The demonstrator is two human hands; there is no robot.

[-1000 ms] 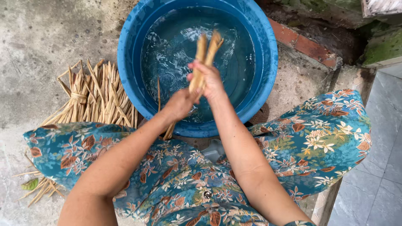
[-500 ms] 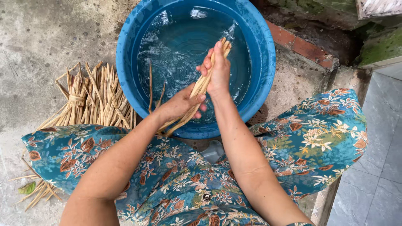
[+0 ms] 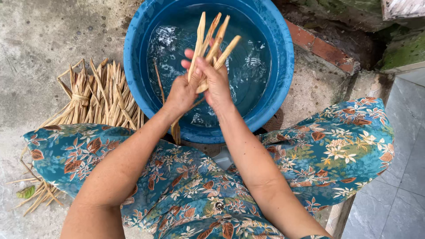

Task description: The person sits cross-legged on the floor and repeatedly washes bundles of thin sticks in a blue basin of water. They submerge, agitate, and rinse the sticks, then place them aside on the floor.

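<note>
A blue plastic basin (image 3: 283, 71) full of rippling water stands on the concrete in front of me. Both hands hold one small bunch of pale dried leaf strips (image 3: 215, 37) above the water. My left hand (image 3: 180, 94) grips the lower part of the bunch. My right hand (image 3: 215, 79) presses against the strips just above it, fingers wrapped over them. The strip tips fan upward over the basin's middle, and the lower ends hang down past the near rim.
A tied pile of the same dried strips (image 3: 95, 97) lies on the concrete left of the basin, with more loose strips (image 3: 35, 194) by my left knee. Red bricks (image 3: 323, 48) edge the ground at right, next to grey tiles (image 3: 398, 177).
The bunch has swung from leaning right over the water to standing nearly upright, lifted higher. Both hands moved closer together around it.
</note>
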